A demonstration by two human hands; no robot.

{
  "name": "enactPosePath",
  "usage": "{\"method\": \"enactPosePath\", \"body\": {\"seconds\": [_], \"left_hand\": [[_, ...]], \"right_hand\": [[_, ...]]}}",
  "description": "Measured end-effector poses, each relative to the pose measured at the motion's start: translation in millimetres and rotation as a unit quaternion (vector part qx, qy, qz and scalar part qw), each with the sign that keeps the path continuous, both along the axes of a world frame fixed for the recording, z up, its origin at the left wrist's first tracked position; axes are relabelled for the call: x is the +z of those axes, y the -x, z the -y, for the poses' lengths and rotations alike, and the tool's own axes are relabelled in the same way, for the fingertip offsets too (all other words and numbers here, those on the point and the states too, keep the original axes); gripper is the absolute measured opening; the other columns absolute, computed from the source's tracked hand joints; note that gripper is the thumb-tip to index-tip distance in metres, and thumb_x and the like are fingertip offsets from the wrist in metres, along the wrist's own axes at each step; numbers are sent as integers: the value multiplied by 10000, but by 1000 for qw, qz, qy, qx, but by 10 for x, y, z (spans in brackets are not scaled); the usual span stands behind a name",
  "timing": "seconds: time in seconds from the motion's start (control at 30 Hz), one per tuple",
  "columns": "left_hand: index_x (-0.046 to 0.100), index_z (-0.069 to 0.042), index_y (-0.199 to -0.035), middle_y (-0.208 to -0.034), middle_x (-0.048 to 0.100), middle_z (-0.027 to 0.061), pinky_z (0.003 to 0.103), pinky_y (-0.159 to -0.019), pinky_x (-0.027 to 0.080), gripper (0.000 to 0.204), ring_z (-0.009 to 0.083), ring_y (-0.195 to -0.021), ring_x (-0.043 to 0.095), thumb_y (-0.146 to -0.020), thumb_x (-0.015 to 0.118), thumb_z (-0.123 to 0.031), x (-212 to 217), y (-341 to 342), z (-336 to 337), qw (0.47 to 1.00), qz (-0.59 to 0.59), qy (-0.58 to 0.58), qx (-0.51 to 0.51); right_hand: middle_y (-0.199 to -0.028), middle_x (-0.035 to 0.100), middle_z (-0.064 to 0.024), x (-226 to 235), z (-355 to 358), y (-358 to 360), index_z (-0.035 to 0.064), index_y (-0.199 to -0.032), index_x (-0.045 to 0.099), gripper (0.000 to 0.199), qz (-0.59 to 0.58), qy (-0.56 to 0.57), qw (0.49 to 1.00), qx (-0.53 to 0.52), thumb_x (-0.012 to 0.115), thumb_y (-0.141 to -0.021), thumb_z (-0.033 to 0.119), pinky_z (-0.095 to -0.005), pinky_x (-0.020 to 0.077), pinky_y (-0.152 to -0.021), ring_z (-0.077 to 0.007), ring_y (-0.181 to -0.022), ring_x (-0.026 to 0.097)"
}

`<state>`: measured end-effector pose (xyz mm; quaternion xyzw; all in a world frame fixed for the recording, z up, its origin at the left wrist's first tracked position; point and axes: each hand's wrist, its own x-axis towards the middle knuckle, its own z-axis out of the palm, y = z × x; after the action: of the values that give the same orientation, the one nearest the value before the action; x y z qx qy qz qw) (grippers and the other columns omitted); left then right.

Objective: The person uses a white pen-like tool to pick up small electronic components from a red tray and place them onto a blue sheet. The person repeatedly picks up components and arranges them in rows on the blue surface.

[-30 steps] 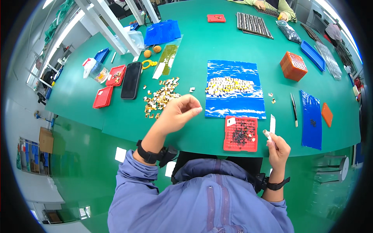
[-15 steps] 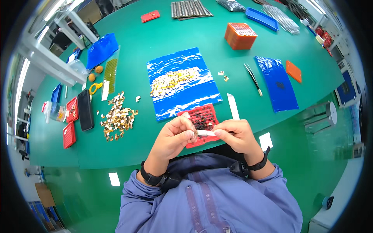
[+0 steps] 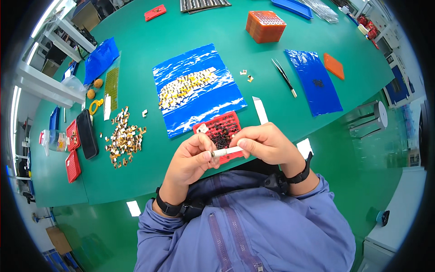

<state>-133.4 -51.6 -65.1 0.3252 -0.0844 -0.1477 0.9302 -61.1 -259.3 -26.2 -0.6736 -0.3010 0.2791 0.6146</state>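
My left hand [image 3: 192, 158] pinches one end of a slim white rod [image 3: 222, 153] with a dark, metallic-looking tip. The other end sits between the thumb and fingers of my right hand [image 3: 269, 143]. Both hands hold it over the near part of a red tray [image 3: 227, 116]. Many small black pieces [image 3: 219, 136] lie in that tray, and a small white piece [image 3: 202, 128] rests at its left, by my left fingers. Beyond the tray, a blue sheet [image 3: 179, 122] carries rows of small white and yellow pieces [image 3: 188, 88].
Loose white and brown pieces [image 3: 124, 140] lie piled at left, near a black case [image 3: 86, 133]. To the right are a white strip [image 3: 259, 110], tweezers [image 3: 284, 78] and another blue sheet [image 3: 324, 99]. An orange stack of trays [image 3: 266, 28] stands farther back.
The view has shifted, so the table's things appear farther left and higher. Both hands still grip the white rod, which now tilts more, its right end higher.
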Motion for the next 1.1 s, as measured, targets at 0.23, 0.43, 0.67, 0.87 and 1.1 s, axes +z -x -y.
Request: {"method": "enactPosePath", "body": {"seconds": [0.23,0.43,0.67,0.87,1.1], "left_hand": [[500,-33,-858,-756,566,72,280,-656,487,98,161,-723,578,-859,591,-69,-37,-6,-15,1000,19,-4,-9],[466,-38,-864,-748,547,92,298,-649,495,156,192,-711,578,-851,606,-105,-62,-3,-31,999,34,-33,-10],[499,-29,-861,-753,575,88,286,-662,500,103,170,-713,591,-855,594,-67,-60,-18,-33,1000,22,-1,13],[505,-33,-852,-735,574,72,276,-657,486,75,152,-695,585,-860,579,-44,-20,-2,-18,999,15,7,32],[496,-34,-848,-722,569,73,272,-630,472,90,157,-680,574,-865,578,-64,-24,19,-59,999,20,10,23]], "right_hand": [[-639,583,-2,-61,-12,14,17,-861,651,105,98,-43,994,6,598,-861,107,-214,387,-503,-42,-566,494],[-632,573,-25,-23,9,41,30,-840,654,79,54,9,998,34,619,-834,101,-221,370,-479,-64,-527,484],[-639,579,-78,26,-53,28,65,-821,654,55,335,9,942,-10,657,-772,88,-282,418,-486,-191,-514,541],[-614,566,-39,10,-151,-9,54,-805,643,59,312,-32,949,-27,665,-781,102,-256,408,-480,-147,-499,522],[-599,530,-12,144,-96,-71,37,-794,623,105,104,59,990,73,658,-809,134,-249,356,-477,-84,-515,455]]}}
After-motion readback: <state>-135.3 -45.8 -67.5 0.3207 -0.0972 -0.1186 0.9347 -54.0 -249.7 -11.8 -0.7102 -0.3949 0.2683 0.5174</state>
